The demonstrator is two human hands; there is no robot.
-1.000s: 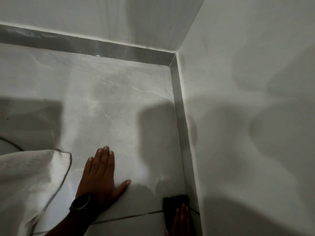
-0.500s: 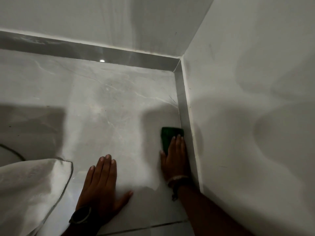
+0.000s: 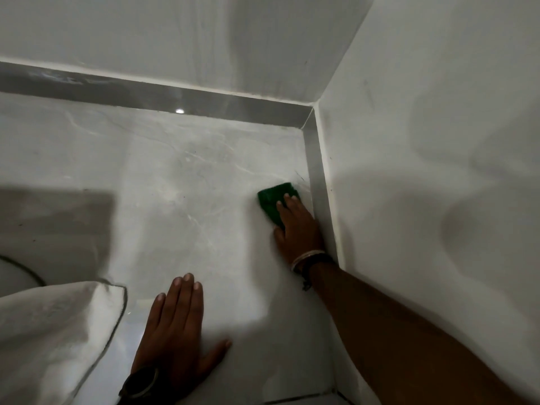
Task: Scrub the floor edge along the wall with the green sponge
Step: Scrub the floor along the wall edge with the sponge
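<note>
The green sponge [image 3: 273, 200] lies flat on the pale marbled floor tile [image 3: 175, 176], close beside the grey skirting strip [image 3: 317, 176] of the right wall. My right hand [image 3: 296, 226] presses down on its near half, fingers over the top, with bracelets at the wrist. The sponge's far end sticks out beyond my fingertips. My left hand [image 3: 178, 325] rests palm-down on the floor at lower centre, fingers spread, holding nothing, a dark watch on the wrist.
A white cloth [image 3: 49, 328] lies bunched at the lower left with a dark cord [image 3: 26, 268] behind it. The room corner [image 3: 312, 108] is ahead of the sponge, with white walls at the back and right. A grout line [image 3: 301, 398] crosses the floor near my right forearm.
My right hand has pushed the sponge forward along the right wall's edge, from the bottom of the view toward the corner. My left hand stays planted on the floor.
</note>
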